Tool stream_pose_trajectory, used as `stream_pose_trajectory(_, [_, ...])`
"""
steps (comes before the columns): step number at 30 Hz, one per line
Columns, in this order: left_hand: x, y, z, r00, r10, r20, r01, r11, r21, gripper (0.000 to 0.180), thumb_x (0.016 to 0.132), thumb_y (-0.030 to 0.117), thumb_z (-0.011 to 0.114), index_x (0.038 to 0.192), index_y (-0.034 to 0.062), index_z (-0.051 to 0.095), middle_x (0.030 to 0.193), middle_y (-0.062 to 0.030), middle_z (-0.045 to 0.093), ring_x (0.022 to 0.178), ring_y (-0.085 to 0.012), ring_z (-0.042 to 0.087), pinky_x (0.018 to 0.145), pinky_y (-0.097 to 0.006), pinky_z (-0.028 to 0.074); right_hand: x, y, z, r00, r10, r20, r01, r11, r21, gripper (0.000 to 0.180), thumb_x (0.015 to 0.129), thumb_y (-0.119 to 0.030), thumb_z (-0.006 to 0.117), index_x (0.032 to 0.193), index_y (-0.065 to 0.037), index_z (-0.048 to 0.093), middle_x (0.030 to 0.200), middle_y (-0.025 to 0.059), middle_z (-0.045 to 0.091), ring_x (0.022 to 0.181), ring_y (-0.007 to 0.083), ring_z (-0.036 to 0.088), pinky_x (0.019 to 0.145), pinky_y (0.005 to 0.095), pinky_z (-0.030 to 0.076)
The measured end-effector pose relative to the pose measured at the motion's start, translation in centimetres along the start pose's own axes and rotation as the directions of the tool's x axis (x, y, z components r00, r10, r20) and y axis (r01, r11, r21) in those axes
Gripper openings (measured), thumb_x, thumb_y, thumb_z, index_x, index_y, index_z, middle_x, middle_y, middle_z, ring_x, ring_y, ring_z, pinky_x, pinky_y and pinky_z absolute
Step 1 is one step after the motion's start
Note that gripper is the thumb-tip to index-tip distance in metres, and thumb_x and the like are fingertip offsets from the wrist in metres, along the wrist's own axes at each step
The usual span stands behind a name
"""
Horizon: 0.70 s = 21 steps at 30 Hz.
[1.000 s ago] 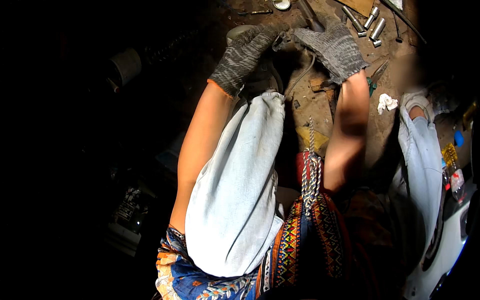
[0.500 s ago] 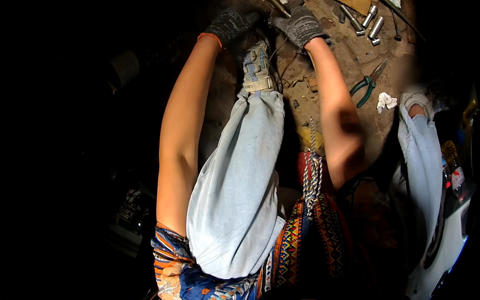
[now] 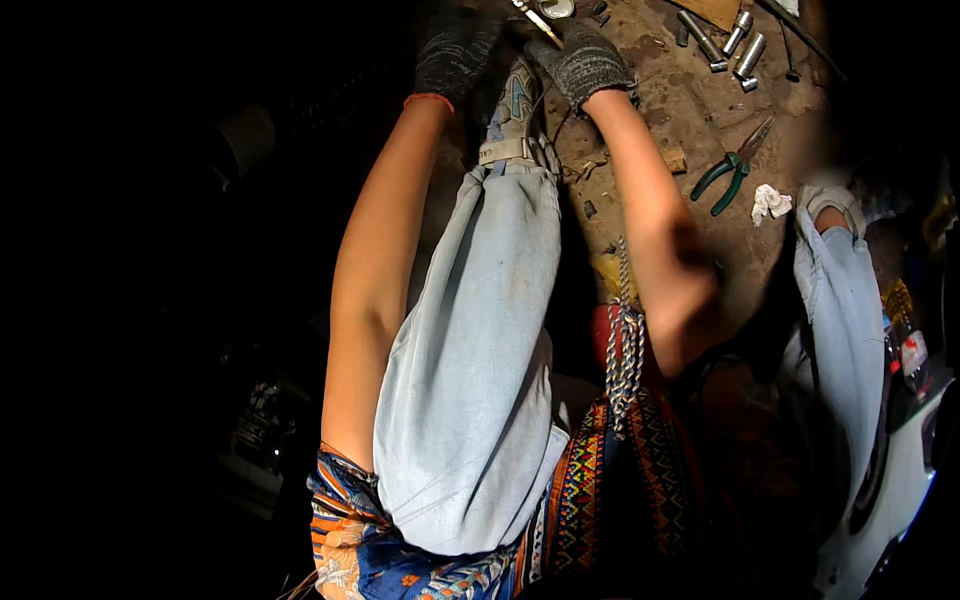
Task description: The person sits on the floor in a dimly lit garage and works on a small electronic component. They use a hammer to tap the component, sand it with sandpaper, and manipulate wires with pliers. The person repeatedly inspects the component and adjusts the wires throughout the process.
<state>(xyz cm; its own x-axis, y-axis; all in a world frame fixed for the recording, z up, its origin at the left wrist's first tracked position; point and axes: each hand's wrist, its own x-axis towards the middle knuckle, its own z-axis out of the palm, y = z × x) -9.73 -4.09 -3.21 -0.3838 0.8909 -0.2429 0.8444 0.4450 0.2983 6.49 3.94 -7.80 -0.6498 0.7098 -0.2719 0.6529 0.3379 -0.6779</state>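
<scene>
My left hand [image 3: 455, 62], in a dark grey knitted glove with an orange cuff, is beside the toe of my shoe [image 3: 512, 115]. Its fingers fade into shadow, so its grip does not show. On the shoe's other side, my right hand [image 3: 585, 68] wears a matching glove, its fingers curled. A thin rod [image 3: 538, 22], pale along its length with a tan end, runs down between the thumb and fingers and seems gripped there. Just past these fingers is a round metallic piece [image 3: 556, 7], cut off by the top edge.
Right of my hand, several metal sockets [image 3: 748, 57] lie on the dirty floor [image 3: 690, 110]. Green-handled pliers [image 3: 735, 168] and a crumpled white paper [image 3: 770, 203] are nearer. A dark rod [image 3: 800, 35] lies at the far right. Another person's leg [image 3: 838, 320] is on the right.
My right hand has shifted left and slightly nearer, and the thin rod has shifted with it. The round metallic piece has come into view. My left hand has turned more upright.
</scene>
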Motion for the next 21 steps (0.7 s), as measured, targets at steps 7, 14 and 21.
stream_pose_trajectory(7, [-3.4,3.5,-2.2,0.871,0.158,-0.465,-0.276,0.941,-0.196,0.05,0.073,0.012,0.065,0.121,0.0143,0.052,0.117,-0.0165,0.052,0.106,-0.0303,0.053,0.086,-0.038,0.046,-5.9,-7.3,-4.7,0.934,0.356,0.03,-0.341,0.863,0.372,0.053,0.085,-0.041,0.049,0.11,0.006,0.048,0.096,0.0284,0.056,0.092,0.0418,0.055,0.079,0.0438,0.045])
stream_pose_trajectory(14, [-7.8,3.2,-3.7,0.968,0.13,-0.215,-0.23,0.802,-0.551,0.045,0.072,0.024,0.067,0.114,0.0092,0.058,0.11,-0.0126,0.057,0.101,-0.0275,0.055,0.087,-0.035,0.045,-10.6,-12.8,-4.7,0.974,0.124,0.189,-0.21,0.807,0.552,0.075,0.082,-0.021,0.06,0.134,0.007,0.015,0.122,0.0285,0.044,0.112,0.0345,0.048,0.093,0.0367,0.04])
stream_pose_trajectory(21, [-8.0,4.1,-4.0,0.981,-0.044,-0.187,-0.109,0.674,-0.731,0.036,0.072,0.019,0.067,0.105,0.0069,0.061,0.105,-0.0115,0.059,0.097,-0.0257,0.057,0.086,-0.033,0.045,-9.7,-13.3,-5.3,0.978,0.11,0.177,-0.192,0.809,0.555,0.065,0.082,-0.024,0.06,0.13,0.007,0.03,0.122,0.0266,0.046,0.113,0.0332,0.048,0.095,0.0367,0.04])
